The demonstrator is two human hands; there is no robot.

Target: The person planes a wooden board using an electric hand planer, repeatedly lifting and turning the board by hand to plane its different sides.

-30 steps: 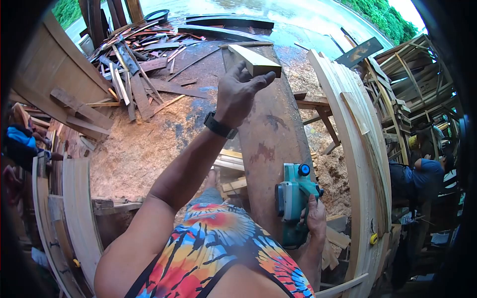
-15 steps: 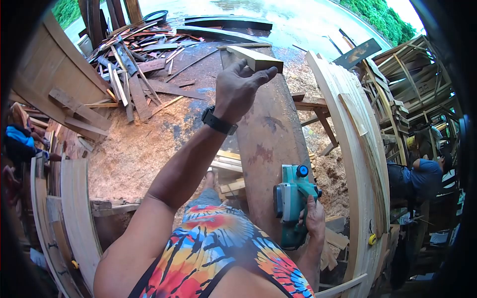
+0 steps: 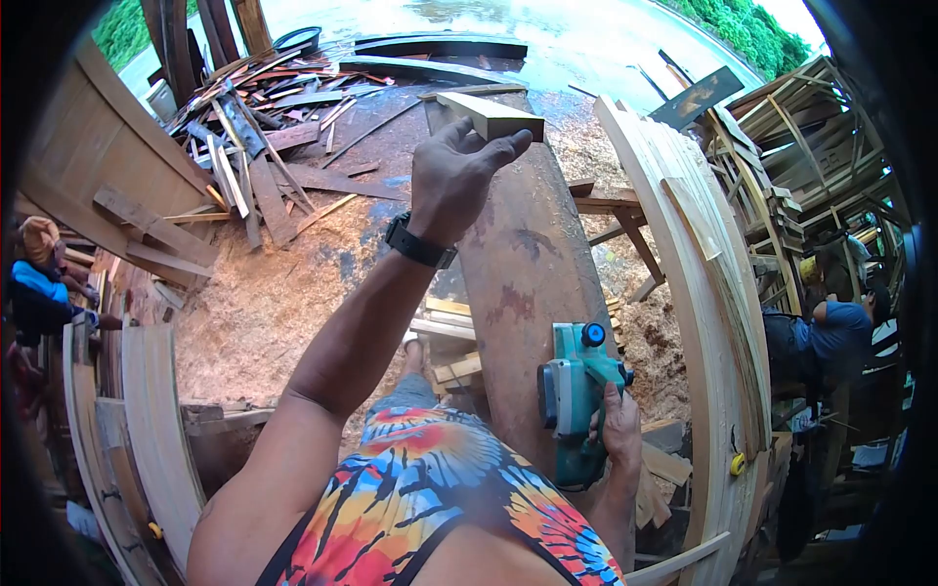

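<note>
My left hand (image 3: 452,181), with a dark watch on the wrist, reaches forward over a long brown bench plank (image 3: 528,249). Its fingers and thumb hold the near end of a pale wooden block (image 3: 503,119) at the plank's far part. Lower down, my right hand (image 3: 620,425) is wrapped round the handle of a teal electric planer (image 3: 578,405). The planer is at the right side of the plank's near end. My palm hides part of its handle.
To the right runs a stack of long pale boards (image 3: 674,264) with a yellow tape measure (image 3: 738,464) on it. Scrap wood (image 3: 269,127) is heaped at the far left. Shavings (image 3: 283,303) cover the ground. People (image 3: 840,337) are at both sides.
The wooden block and my left hand appear slightly further left and lower, as the view shifts a little. Both hands keep their holds.
</note>
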